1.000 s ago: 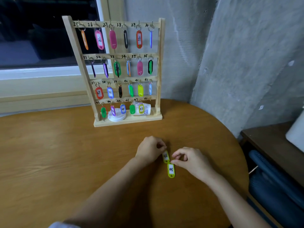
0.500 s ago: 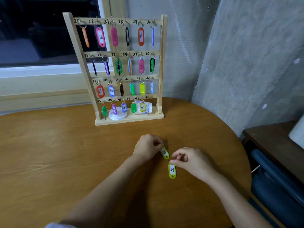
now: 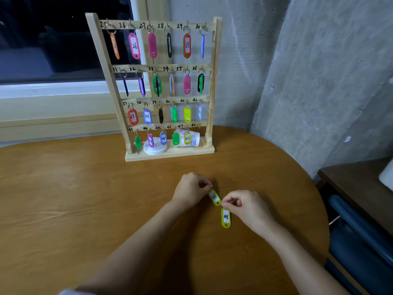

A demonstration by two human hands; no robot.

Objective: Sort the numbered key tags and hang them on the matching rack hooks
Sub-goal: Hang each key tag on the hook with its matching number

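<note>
Sitting behind bottom-row tags (image 3: 175,139) on the rack (image 3: 191,151): paper cup (image 3: 194,137), lids (image 3: 156,149).

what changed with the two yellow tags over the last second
The left hand has drawn the top of the upper yellow tag slightly up and left, so it tilts more. Both hands keep their pinches, the right hand above the lower yellow tag; the rack is unchanged.

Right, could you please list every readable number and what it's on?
"25"–"48": rack bars
"26": pink tag
"29": top red tag
"37": lower red tag
"38": blue tag
"45": lower blue tag
"47": yellow rack tag
"48": upper held tag, lower held tag
Other tags, cup print: unreadable
</note>
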